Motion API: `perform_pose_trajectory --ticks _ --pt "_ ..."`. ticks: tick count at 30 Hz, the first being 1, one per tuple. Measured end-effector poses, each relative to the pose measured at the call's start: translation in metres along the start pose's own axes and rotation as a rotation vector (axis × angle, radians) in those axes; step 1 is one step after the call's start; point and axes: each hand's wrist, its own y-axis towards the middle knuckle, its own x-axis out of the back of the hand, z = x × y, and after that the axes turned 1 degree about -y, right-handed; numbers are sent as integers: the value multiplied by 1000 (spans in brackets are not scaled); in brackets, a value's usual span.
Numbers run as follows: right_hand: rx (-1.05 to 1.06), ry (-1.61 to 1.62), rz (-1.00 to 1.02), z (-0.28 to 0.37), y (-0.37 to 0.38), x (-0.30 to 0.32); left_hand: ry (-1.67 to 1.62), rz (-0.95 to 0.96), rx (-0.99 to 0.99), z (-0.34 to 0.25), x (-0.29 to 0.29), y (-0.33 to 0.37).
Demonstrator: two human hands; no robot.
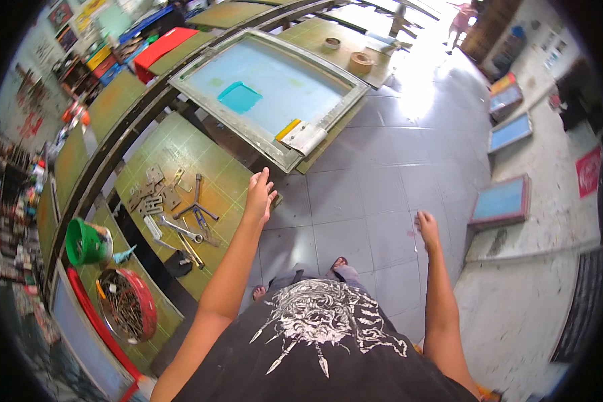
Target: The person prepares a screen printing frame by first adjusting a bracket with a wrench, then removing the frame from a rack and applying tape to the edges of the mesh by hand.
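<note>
My left hand (261, 194) hangs in the air beside the table edge, its fingers loosely bent and apart, holding nothing. It is nearest to the low corner of a framed printing screen (216, 109). A patch of teal ink (240, 98) lies on the screen's pale blue mesh. Resting on the frame's near corner is a squeegee (304, 136) with a grey holder and a yellow edge. My right hand (427, 230) is held out over the floor at my right, fingers curled in, with nothing visible in them and no object touching it.
On the green board (238, 157) at left lie metal hinges (155, 187), a three-armed wrench (197, 197) and spanners. A green bucket (87, 242) and a red tub of bolts (139, 305) stand nearer. Tape rolls (360, 63) sit beyond; framed screens (501, 199) lean along the right wall.
</note>
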Motion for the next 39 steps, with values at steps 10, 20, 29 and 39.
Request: perform_pose_trajectory --ticks 10,20,29,39 --pt "634 -305 244 275 261 -117 60 -393 -199 42 -39 94" --pt "729 -633 262 273 406 -171 412 -890 -177 34 -82 123" --pt "559 -487 586 274 483 -188 745 -1109 -119 33 -86 126" --pt "479 -151 840 286 426 -68 411 -1169 -246 61 -188 -28"
